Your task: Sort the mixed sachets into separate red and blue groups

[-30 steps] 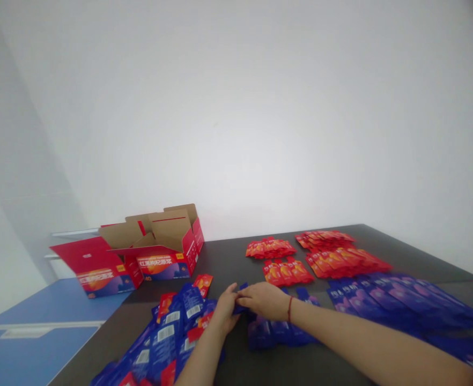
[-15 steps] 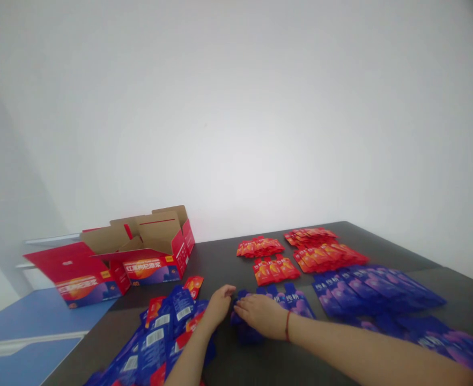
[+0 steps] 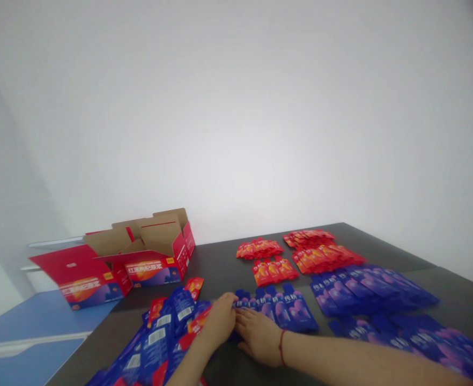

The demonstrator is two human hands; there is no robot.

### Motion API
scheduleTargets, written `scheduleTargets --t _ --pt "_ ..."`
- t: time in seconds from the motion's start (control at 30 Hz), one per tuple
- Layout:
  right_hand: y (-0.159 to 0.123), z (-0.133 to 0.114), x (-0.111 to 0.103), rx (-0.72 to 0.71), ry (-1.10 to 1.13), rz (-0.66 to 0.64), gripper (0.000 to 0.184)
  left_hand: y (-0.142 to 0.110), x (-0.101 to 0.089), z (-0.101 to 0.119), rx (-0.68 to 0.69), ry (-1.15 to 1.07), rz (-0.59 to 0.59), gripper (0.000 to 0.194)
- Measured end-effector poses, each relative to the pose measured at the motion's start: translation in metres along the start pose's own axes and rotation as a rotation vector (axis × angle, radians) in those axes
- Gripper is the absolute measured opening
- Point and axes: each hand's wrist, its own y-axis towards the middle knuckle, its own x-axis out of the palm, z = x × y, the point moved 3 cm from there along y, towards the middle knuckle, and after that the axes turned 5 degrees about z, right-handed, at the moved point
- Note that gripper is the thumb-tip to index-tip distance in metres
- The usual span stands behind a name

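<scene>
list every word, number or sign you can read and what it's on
"红黑枸杞原浆": right carton, front
"40": same front, lower left
Too blurred to read surely: lettering on left carton, red pouches, blue pouches
Too small: print around the barcodes

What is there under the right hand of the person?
Blue pouches, printed fronts up, show just beyond the right hand. What lies beneath its palm is covered, so I cannot say.

A pale, plain wall fills the background, brightest around its middle and greyer toward the left (a corner or a shadow, hard to tell). Below stretches a dark tabletop; blue panels with whitish edging sit lower left.
</scene>
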Motion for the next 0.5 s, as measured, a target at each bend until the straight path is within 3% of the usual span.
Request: scheduleTargets --t 0.1,0.23,0.4,0.5 --pt "-0.005 0.006 -0.001 0.006 0.059 -0.002 0.058 -0.022 0.008 0.017 0.061 0.140 -0.058 0.052" --pt "-0.010 0.011 -0.004 -0.017 0.119 -0.062 0.060 -0.036 0.011 0.029 0.001 0.276 -0.054 0.052" --pt "-0.011 0.010 -0.008 0.004 0.149 -0.121 0.067 -0.031 -0.020 0.028 -0.104 0.502 0.001 0.040" --pt "-0.013 0.009 -0.008 0.028 0.144 -0.146 0.072 -0.032 -0.038 0.023 -0.151 0.622 -0.051 0.044"
